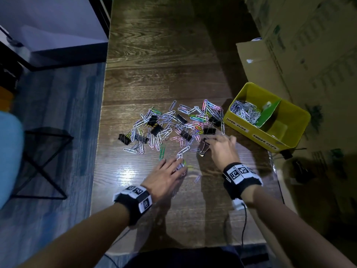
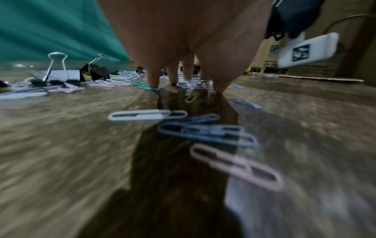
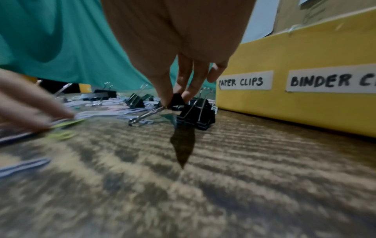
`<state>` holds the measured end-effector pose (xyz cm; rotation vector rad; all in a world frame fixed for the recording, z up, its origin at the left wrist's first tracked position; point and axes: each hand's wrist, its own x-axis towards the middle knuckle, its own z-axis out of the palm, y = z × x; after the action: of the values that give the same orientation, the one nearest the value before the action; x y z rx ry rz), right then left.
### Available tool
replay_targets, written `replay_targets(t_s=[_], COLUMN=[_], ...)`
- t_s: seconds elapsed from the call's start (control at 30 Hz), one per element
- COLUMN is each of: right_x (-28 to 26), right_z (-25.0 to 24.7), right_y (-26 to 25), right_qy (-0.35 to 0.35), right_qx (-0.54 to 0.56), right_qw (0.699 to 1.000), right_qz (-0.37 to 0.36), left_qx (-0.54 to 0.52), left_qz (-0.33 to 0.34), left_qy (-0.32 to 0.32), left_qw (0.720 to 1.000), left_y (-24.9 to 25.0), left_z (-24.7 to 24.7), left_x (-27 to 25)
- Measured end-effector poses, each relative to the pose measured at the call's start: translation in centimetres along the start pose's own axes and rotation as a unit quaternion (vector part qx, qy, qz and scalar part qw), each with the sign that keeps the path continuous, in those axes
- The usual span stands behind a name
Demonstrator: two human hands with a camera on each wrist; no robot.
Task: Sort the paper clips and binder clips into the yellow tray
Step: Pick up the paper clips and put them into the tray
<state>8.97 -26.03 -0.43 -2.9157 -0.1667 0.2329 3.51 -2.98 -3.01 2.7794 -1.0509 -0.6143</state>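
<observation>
Many paper clips (image 1: 173, 124) are lying in a loose heap on the table (image 1: 164, 55), thin wire loops in white, pink, blue, green and yellow, with black binder clips (image 1: 156, 129) scattered among them, their wire handles silver.

Tray (image 1: 289, 136): yellow, rectangular, sitting at the table's right edge just beside the heap. A green divider (image 1: 269, 113) is splitting it in two. Hand-lettered labels (image 3: 245, 80) on the near wall are reading "PAPER CLIPS" and "BINDER CL…". The paper-clip side is holding a pile of pale clips (image 1: 245, 112); what lies in the other side cannot be made out.

Right hand (image 1: 222, 147): hovering at the heap's near right corner, close to the tray. Thumb and fingertips (image 3: 167, 98) are pinching one binder clip (image 3: 177, 100) by its black body, one silver handle trailing down to the table. Another binder clip (image 3: 196, 114) is standing just behind it, handles up.

Left hand (image 1: 166, 176): lying low at the heap's near edge, fingers straight and spread, tips (image 2: 153, 82) pressing down on the table among several paper clips; no clip is gripped. A small yellow clip (image 2: 191, 97) is lying between the fingertips; white, blue and pink clips (image 2: 234, 165) are lying under the palm, nearer the wrist.

Table: dark wood grain, glossy, reflecting light near the left hand. Both wrists are wearing black bands (image 1: 135, 200) with black-and-white square markers. Cardboard boxes (image 1: 299, 45) are standing beyond the tray.
</observation>
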Motion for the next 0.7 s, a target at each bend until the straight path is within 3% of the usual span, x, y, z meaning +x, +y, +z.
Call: replay_targets(t_s=[0.17, 0.33, 0.43, 0.5, 0.6, 0.7], right_x=[0.7, 0.0, -1.0, -2.2, -4.3, -5.6], right_z=[-0.1, -0.6, -1.1, -1.0, 0.7, 2.7], right_y=[1.2, 1.2, 0.7, 0.0, -1.7, -3.1], right_qy=[0.026, 0.059, 0.085, 0.089, 0.010, -0.177], right_qx=[0.011, 0.009, 0.048, 0.094, 0.110, 0.075], right_qw=[0.998, 0.997, 0.995, 0.991, 0.977, 0.962], right_qz=[0.060, 0.048, 0.021, -0.043, -0.182, -0.194], left_qx=[0.002, -0.014, -0.006, -0.006, -0.009, -0.055], left_qz=[0.042, -0.013, 0.004, 0.024, 0.088, 0.108], left_qy=[0.056, -0.060, -0.088, -0.090, -0.041, 0.024], left_qw=[0.998, 0.998, 0.996, 0.996, 0.995, 0.992], left_y=[0.7, 3.0, 3.0, 2.4, 0.8, -1.6], left_z=[-0.6, -2.3, -1.5, -0.8, 0.4, 0.8], left_x=[1.0, 6.6, 5.8, 3.7, 0.0, -3.3])
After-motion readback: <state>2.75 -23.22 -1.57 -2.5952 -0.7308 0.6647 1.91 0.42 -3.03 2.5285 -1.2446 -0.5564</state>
